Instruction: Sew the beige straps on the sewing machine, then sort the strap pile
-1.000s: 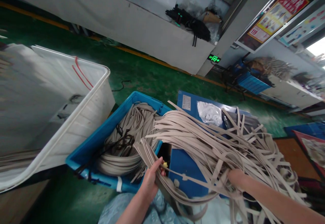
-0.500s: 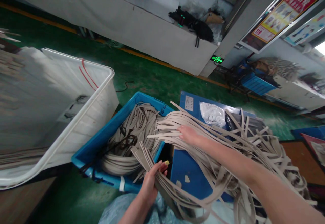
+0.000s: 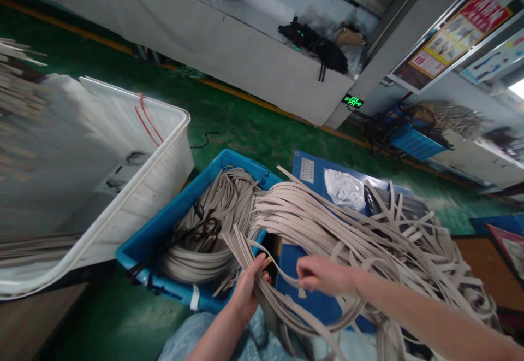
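Observation:
My left hand (image 3: 249, 287) is closed around a bundle of flat beige strips (image 3: 241, 249), whose ends point up past the fingers. Just right of it, my right hand (image 3: 317, 274) is closed on a single beige strip (image 3: 282, 273) that arcs over to the bundle. Behind the hands, a large spread of loose beige strips (image 3: 303, 208) lies over a blue surface (image 3: 291, 256). The blue crate (image 3: 135, 246) at the left holds coiled strips (image 3: 196, 262) and some dark cords.
A big white bin (image 3: 164, 170) stands at the left. On the blue surface lies a clear plastic bag (image 3: 344, 189). A long grey-covered table (image 3: 229, 49) runs along the back, with black items (image 3: 317, 47) on it. The floor (image 3: 229, 112) is green.
My right hand has left the spread strips and come down toward me, now with one strip in its fingers. My left hand still holds the bundle, a little further right.

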The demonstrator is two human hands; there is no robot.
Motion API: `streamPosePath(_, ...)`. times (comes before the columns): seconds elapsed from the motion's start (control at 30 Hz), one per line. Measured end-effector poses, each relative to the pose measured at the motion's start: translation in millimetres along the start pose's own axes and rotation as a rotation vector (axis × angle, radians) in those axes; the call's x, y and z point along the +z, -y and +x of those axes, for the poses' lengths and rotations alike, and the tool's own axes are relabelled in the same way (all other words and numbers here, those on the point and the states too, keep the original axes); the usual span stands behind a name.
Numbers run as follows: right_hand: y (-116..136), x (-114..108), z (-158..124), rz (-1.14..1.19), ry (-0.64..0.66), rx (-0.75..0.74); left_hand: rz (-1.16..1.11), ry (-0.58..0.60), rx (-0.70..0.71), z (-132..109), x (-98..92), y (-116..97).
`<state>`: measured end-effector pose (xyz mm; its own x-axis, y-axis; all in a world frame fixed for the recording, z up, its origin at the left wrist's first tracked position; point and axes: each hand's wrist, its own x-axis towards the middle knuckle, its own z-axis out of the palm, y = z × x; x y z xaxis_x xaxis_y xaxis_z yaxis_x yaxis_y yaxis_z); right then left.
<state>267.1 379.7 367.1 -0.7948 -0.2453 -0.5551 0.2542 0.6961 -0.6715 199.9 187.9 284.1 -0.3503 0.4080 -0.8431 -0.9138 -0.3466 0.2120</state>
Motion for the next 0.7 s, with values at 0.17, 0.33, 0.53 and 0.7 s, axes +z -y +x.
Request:
streamPosePath(0.17, -31, 43, -55, -0.097, 0.238, 0.22, 0.082, 0.034, -0.015, 3, 2.1, 5)
streamPosePath(0.33, -59, 38, -70, -0.1, 0.413, 0.504, 0.133, 0.0, -0.003, 3, -0.5, 11)
streamPosePath(0.53, -33, -53, 14, -0.052, -0.232, 0.333, 0.186, 0.029, 0.009, -1, 3.5, 15)
streamPosePath(0.7, -29, -91, 65, -0.149, -0.455, 0.283, 0.174, 0.02, 0.036, -9, 4.5, 7)
